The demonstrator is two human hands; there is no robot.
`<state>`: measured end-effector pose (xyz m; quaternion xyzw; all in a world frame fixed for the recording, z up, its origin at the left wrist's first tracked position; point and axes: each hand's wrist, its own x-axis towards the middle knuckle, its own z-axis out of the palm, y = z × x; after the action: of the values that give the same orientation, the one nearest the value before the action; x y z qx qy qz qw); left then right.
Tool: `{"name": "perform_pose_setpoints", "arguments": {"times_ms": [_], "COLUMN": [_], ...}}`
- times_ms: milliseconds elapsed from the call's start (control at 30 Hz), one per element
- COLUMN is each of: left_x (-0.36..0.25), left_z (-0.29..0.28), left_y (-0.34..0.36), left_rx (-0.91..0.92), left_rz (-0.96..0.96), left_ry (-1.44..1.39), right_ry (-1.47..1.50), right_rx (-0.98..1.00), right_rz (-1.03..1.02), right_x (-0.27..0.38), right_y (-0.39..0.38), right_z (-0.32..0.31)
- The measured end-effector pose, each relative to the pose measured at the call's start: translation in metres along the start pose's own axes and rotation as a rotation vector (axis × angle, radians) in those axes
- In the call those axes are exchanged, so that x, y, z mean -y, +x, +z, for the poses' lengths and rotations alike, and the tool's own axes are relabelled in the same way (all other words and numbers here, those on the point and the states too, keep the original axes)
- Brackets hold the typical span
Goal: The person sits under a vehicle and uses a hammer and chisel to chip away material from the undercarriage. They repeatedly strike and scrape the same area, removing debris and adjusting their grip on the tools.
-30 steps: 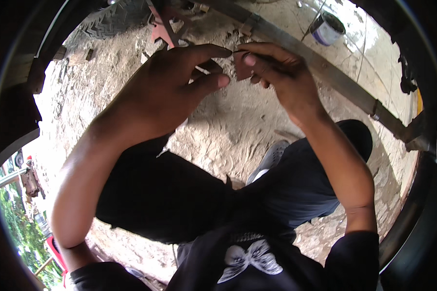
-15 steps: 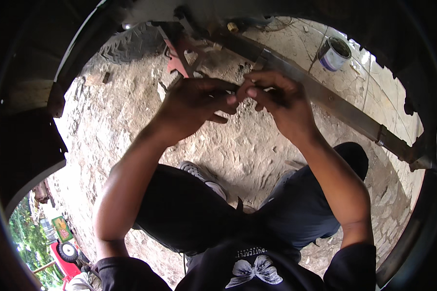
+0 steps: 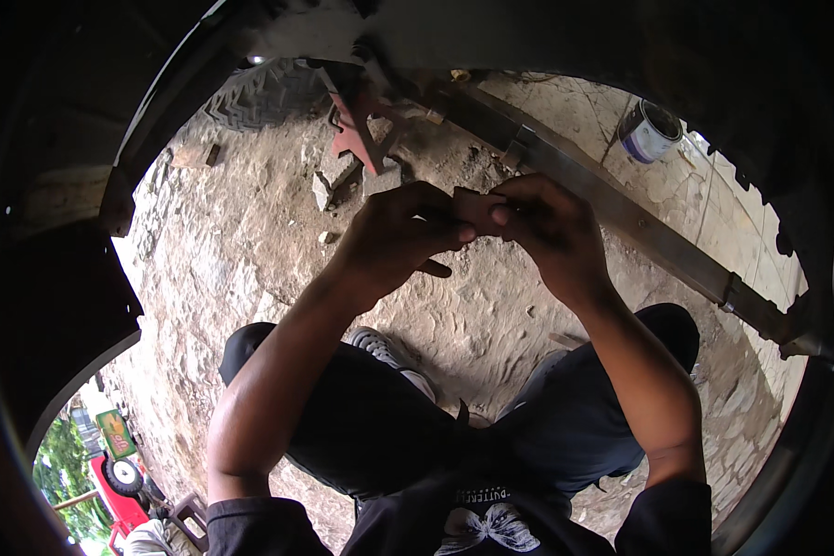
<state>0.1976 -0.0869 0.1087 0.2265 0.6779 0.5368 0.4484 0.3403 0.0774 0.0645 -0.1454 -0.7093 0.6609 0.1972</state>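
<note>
Between my two hands is a small, flat, reddish-brown piece (image 3: 476,210) that looks like sandpaper; its kind is not certain. My left hand (image 3: 400,230) pinches its left side with thumb and forefinger, the other fingers partly curled below. At its right edge my right hand (image 3: 554,227) grips it with the thumb on the near face and fingers behind. Both hands hold it up over the bare ground, in front of my bent knees.
A long metal bar (image 3: 639,227) runs diagonally beyond my right hand. Ahead are a red metal stand (image 3: 352,134), broken concrete blocks (image 3: 332,178) and a treaded tyre (image 3: 255,97). A paint can (image 3: 650,132) stands far right. Dark vehicle bodywork (image 3: 56,185) surrounds the space.
The reddish-brown piece now shows its flat face, where before it was mostly hidden by my fingers. Both hands sit slightly lower in the view, and the view has shifted.
</note>
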Motion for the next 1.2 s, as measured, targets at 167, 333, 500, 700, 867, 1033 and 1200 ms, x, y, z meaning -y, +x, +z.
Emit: {"name": "perform_pose_setpoints", "arguments": {"times_ms": [167,333,500,700,867,1033,1200], "left_x": [-0.01,-0.015,-0.031,-0.018,-0.01,-0.009,0.004], "left_z": [0.005,0.007,0.007,0.019,0.017,0.015,0.014], "left_y": [-0.012,-0.017,-0.018,-0.003,0.003,-0.002,0.003], "left_rx": [0.001,0.085,0.163,0.109,0.08,0.014,-0.088], "left_rz": [0.095,0.2,0.199,0.266,0.276,0.263,0.423], "left_ry": [0.255,0.1,0.018,0.012,0.023,0.029,0.075], "right_ry": [0.302,0.41,0.487,0.21,0.226,0.458,0.376], "right_rx": [0.172,0.218,0.086,-0.02,0.045,0.165,0.228], "right_rz": [0.082,0.14,0.083,0.008,0.011,0.119,0.069], "right_x": [0.005,-0.005,0.01,0.021,0.018,0.02,0.005], "right_y": [-0.005,-0.006,-0.01,-0.004,0.0,0.007,0.016], "right_z": [-0.001,-0.01,-0.028,-0.027,-0.031,-0.026,-0.015]}}
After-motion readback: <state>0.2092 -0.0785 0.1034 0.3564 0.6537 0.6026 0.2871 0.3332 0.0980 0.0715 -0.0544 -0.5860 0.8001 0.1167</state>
